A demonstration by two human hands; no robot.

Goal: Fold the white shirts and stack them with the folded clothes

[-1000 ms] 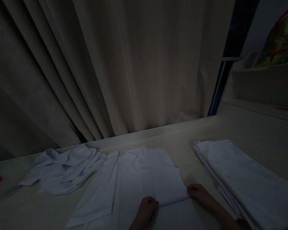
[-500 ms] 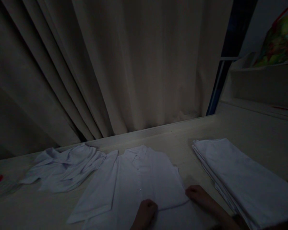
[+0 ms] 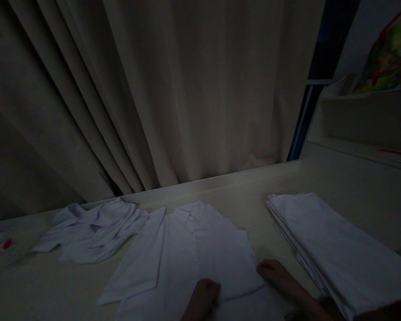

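A white shirt point(image 3: 190, 249) lies flat and collar-up on the pale table point(image 3: 247, 200), one sleeve spread to the left and its right side folded over the front. My left hand point(image 3: 203, 296) rests in a fist on the folded flap's lower edge. My right hand point(image 3: 276, 273) lies at the flap's right corner, fingers curled and touching the cloth. The dim light hides whether either hand pinches the fabric.
A crumpled white shirt point(image 3: 90, 227) lies at the left. A stack of folded white cloth point(image 3: 334, 249) sits at the right. A beige curtain point(image 3: 173, 89) hangs behind the table, and a shelf point(image 3: 364, 120) with a colourful object stands at the right.
The view has shifted slightly. Both hands have stayed on the folded flap, with the right hand a little lower on the cloth edge.
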